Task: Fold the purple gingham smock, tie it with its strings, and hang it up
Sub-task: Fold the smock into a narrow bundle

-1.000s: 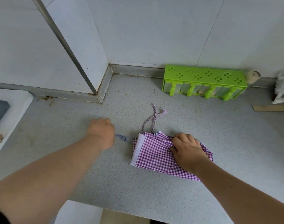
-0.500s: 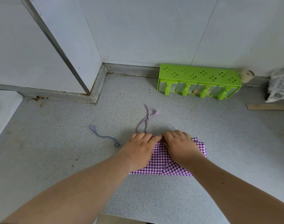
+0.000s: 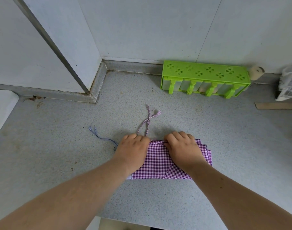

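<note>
The purple gingham smock (image 3: pixel 158 163) lies folded into a small rectangle on the grey speckled counter (image 3: pixel 59 155). My left hand (image 3: pixel 133 150) rests on its left part, fingers curled at the far edge. My right hand (image 3: pixel 183 148) presses the right part, its fingers pinching the cloth's far edge. Two twisted purple strings (image 3: pixel 147 122) run away from the smock's far edge between my hands. A thinner blue string (image 3: pixel 100 137) trails to the left, its near end hidden behind my left hand.
A green plastic rack (image 3: pixel 205 78) stands against the back wall. Beside it sit a small cream roll (image 3: pixel 256 73) and a plastic packet (image 3: pixel 289 83), with a cardboard strip (image 3: pixel 274 105) in front. A white appliance edge (image 3: pixel 2 107) is at far left.
My left hand came from the blue string at the left onto the smock, beside my right hand. The two hands have since spread slightly apart along the smock's far edge.
</note>
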{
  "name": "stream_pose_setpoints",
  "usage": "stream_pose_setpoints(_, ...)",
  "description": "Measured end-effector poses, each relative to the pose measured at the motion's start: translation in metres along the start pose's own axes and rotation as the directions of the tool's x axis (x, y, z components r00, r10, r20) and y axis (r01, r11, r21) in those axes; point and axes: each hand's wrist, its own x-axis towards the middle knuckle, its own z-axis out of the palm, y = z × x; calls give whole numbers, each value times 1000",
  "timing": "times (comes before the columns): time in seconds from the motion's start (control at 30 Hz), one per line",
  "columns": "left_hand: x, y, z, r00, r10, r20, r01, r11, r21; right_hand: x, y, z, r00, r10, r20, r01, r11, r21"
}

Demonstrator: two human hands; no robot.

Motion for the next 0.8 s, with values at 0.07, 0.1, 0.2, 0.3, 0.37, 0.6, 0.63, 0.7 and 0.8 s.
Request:
stream_pose_setpoints(0.07, -1, 0, 5, 997, -76, 4, 76, 997, -22, 0, 0, 2, 1000, 12, 3, -12, 1000, 14)
stream_pose_setpoints(0.1, -1, 0, 7, 994, -107, 9, 108, 994, -33, 0, 1, 3, 1000, 27, -3, -27, 999, 29)
stream_pose_setpoints(0.2, -2, 4, 16, 999, -2, -36, 1, 999, -39, 2, 2, 6, 998, 62, -21, -61, 997, 53)
stream_pose_setpoints(0.3, 2, 6, 20, 967, 255, -21, -256, 966, -48, 2, 1, 7, 997, 56, -48, -54, 998, 43)
stream_pose_setpoints(0.37, 0, 7, 21, 975, 220, 35, -214, 968, -128, 2, 0, 7, 997, 63, -44, -61, 996, 58)
stream_pose_setpoints(0.6, -13, -7, 37, 977, 210, 39, -206, 974, -97, -2, 13, 1, 990, 140, -33, -137, 987, 88)
stream_pose_setpoints(0.63, -13, -7, 41, 979, 201, -9, -201, 974, -101, -4, 17, 0, 986, 165, -36, -161, 983, 88)
stream_pose_setpoints(0.7, -15, -8, 46, 982, 156, -111, -169, 978, -120, -6, 23, -2, 983, 183, -32, -179, 980, 88)
stream_pose_setpoints(0.8, -19, -10, 48, 979, 84, -186, -116, 979, -167, -3, 17, -6, 985, 175, -4, -175, 984, 27)
